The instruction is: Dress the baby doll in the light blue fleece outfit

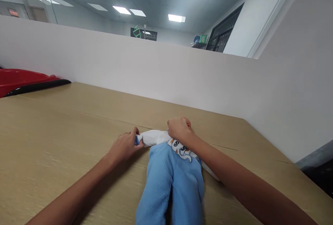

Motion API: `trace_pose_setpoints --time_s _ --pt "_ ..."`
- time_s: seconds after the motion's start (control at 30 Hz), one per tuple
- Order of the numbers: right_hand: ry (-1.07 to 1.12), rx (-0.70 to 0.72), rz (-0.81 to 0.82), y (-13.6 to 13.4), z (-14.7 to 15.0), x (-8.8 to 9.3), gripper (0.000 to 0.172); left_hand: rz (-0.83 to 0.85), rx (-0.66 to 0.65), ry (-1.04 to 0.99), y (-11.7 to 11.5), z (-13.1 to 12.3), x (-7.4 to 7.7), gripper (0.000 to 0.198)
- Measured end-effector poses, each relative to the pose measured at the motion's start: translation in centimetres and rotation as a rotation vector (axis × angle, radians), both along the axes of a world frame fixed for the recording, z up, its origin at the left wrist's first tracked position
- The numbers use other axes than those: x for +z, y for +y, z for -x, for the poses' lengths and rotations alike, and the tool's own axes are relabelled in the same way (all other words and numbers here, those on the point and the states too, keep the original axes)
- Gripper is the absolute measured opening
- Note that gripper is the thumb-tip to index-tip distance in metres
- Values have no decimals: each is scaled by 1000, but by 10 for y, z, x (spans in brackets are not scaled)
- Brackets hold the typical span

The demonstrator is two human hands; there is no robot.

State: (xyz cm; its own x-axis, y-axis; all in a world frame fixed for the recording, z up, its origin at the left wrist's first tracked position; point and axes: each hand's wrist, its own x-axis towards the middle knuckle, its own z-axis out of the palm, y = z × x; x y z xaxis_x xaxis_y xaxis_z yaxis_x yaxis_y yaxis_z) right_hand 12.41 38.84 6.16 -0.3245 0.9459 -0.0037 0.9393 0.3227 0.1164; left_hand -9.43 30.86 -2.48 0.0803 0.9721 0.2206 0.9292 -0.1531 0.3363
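A baby romper (158, 169) of fleecy cloth lies on the wooden table, its light blue legs pointing towards me. Its upper part is white, with an animal face with big eyes and a trunk (184, 153) on the chest. My left hand (128, 144) pinches the blue cuff at the end of one white sleeve (155, 137), which is stretched out to the left. Near the neck, my right hand (179, 128) is closed on the top of the romper; its fingertips are hidden. The other white sleeve shows partly under my right forearm.
The wooden table (65, 131) runs back to a white half wall (145, 67). On the far left is a red tub-like thing (23, 77) with a black edge. A dark object (321, 174) stands beyond the table's right edge. Behind glass are a room and ceiling lights.
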Motion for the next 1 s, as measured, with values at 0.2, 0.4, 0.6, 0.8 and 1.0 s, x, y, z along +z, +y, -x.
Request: trace_pose_setpoints --time_s 0.2,0.4,0.6,0.8,1.0 --pt "214 123 43 -17 -38 0 35 -7 -45 16 0 -2 -5 32" --pt "550 229 297 -41 -117 -16 42 -25 -51 43 2 -3 -8 33" --pt "796 146 320 -83 -182 -47 37 -21 -33 99 3 -3 -11 33" --pt "677 201 39 -107 -230 -72 45 -179 -95 -12 -3 -31 9 30" --pt "653 183 54 -114 -265 -91 75 -209 -631 -173 -8 -120 50 25"
